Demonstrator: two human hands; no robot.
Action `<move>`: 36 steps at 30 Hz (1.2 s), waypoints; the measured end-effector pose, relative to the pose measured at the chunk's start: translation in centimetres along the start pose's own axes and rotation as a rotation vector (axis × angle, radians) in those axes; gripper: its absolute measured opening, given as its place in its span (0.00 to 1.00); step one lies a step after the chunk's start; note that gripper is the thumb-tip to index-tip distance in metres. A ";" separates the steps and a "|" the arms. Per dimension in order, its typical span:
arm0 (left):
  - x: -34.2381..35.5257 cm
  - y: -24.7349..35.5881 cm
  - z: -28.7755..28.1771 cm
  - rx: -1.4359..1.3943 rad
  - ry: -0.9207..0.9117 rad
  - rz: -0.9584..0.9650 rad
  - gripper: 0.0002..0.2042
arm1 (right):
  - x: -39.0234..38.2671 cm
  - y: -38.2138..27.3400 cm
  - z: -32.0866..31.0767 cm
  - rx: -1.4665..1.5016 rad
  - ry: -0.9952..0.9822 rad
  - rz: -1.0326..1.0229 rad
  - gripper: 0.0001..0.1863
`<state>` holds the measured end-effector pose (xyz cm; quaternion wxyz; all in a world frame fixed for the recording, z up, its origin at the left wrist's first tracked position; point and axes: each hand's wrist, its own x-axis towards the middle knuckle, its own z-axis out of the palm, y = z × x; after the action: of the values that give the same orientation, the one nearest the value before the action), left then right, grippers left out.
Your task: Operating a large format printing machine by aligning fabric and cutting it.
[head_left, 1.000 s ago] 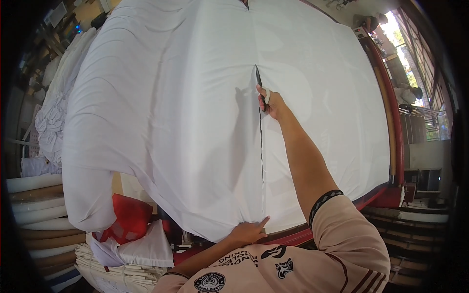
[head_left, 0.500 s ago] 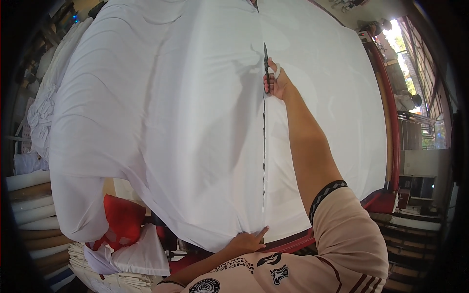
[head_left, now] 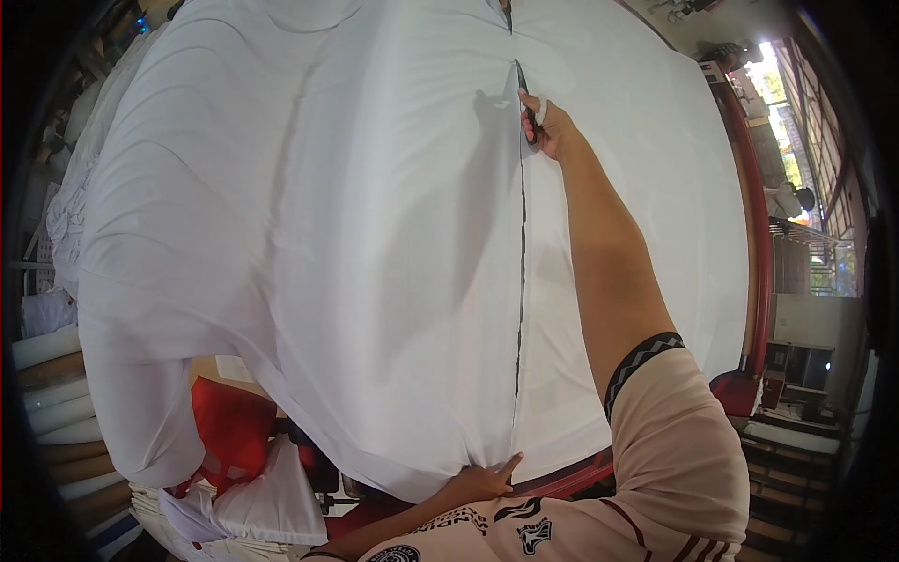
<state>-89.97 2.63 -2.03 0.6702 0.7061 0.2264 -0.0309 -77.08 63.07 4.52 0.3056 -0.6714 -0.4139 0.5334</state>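
Note:
A wide sheet of white fabric [head_left: 403, 244] spreads over the table, split by a long, narrow cut running from the near edge to the far part. At the far end of that cut my right hand [head_left: 548, 126] is closed on black-handled scissors [head_left: 521, 77], blades pointing away from me. My left hand [head_left: 479, 482] is at the near edge beside the cut's start, one finger stretched out along the cloth. Creases gather there, where it grips the edge; its other fingers are partly hidden. Farther along the same line, dark scissor blades [head_left: 508, 17] show at the top edge; whoever holds them is mostly out of view.
A red table rail [head_left: 760, 272] runs along the right side. Fabric rolls [head_left: 70, 412] are stacked at left. Near the left front, a red cloth [head_left: 232, 426] and folded white fabric [head_left: 272, 496] lie under the sheet's hanging edge.
My right hand and the scissors have moved farther away along the fabric, lengthening the cut. The far scissor blades show more. My left hand stays at the near edge.

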 end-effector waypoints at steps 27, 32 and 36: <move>-0.4 -0.6 0.3 -0.310 0.028 0.091 0.41 | 8.9 -3.0 -0.4 0.014 0.019 -0.094 0.23; 1.7 -1.2 0.9 -0.337 0.022 0.054 0.45 | 1.7 -2.2 2.7 -0.059 0.045 -0.266 0.25; 1.6 -0.7 1.3 -0.110 0.052 0.008 0.41 | -12.0 1.7 10.9 -0.066 -0.131 -0.195 0.21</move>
<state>-88.46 1.86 -3.39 0.7019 0.6698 0.2423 0.0027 -88.32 51.39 6.01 0.3063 -0.6012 -0.5136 0.5300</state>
